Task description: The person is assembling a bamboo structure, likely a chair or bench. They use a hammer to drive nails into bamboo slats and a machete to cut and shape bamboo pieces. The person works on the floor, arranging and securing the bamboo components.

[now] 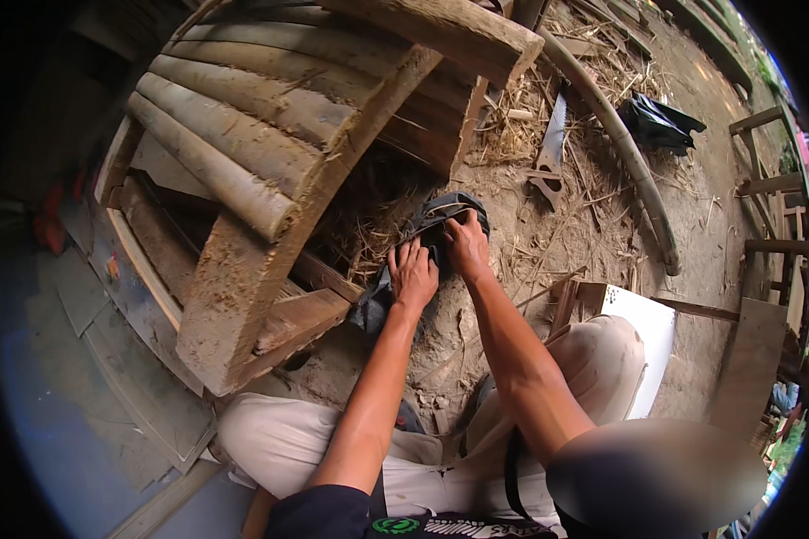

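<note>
A dark grey and black fabric bag (439,208) lies on the dirt in front of me, its mouth turned up and the inside in deep shadow. My left hand (413,275) rests on the bag's left side with its fingers stretched out and slightly apart. At the right rim, my right hand (466,242) has its fingers bent and closed on the fabric. A thin pale cord or edging shows along the far rim. What lies inside the bag cannot be made out.
A bamboo-slatted wooden bench (234,117) stands close on the left. Beyond the bag lie a handsaw (551,148), wood shavings, a curved pole (616,126) and a black plastic bag (661,124). A white-topped box (647,337) is beside my right knee; wooden frames (768,186) line the right.
</note>
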Available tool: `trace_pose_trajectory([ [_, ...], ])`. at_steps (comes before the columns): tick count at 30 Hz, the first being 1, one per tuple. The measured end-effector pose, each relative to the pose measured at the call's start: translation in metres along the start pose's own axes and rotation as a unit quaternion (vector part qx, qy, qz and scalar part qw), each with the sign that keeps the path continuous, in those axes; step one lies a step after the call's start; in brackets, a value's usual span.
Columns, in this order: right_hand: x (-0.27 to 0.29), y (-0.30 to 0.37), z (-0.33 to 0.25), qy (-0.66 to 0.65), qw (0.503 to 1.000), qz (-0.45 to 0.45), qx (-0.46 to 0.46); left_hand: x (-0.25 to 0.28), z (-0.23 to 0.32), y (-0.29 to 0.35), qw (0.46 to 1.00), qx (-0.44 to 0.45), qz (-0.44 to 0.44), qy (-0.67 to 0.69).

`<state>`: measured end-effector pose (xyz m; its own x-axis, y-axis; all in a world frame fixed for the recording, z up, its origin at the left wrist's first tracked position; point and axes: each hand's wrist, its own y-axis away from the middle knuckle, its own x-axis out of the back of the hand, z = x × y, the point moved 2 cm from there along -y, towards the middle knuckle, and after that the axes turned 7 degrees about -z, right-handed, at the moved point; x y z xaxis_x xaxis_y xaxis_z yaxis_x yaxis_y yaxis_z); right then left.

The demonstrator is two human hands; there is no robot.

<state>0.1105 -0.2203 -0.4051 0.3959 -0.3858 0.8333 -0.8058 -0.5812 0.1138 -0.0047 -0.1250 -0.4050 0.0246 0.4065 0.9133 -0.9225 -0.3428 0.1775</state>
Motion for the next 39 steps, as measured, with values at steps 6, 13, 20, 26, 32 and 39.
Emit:
trace_pose_trajectory([
  [6,0.004,-0.014,0.0,0.014,0.999,0.021,0.027,0.024,-0.005,-0.007,0.994,-0.006,-0.063,0.092],
  [13,0.026,-0.044,0.0,-0.219,0.973,0.015,-0.07,0.074,0.012,-0.025,0.945,-0.035,0.095,0.311],
  [20,0.105,-0.023,-0.029,-0.389,0.916,-0.075,-0.064,0.093,0.04,-0.031,0.894,0.07,0.071,0.436],
  [26,0.119,-0.002,-0.045,-0.438,0.898,-0.046,-0.024,0.094,0.069,-0.036,0.81,0.041,0.011,0.585],
  [32,0.129,0.012,-0.04,-0.39,0.92,0.042,0.016,0.111,0.078,-0.027,0.854,0.075,0.034,0.513],
  [39,0.235,0.029,-0.082,-0.407,0.886,0.219,0.043,0.225,0.118,0.014,0.916,-0.083,0.208,0.333],
])
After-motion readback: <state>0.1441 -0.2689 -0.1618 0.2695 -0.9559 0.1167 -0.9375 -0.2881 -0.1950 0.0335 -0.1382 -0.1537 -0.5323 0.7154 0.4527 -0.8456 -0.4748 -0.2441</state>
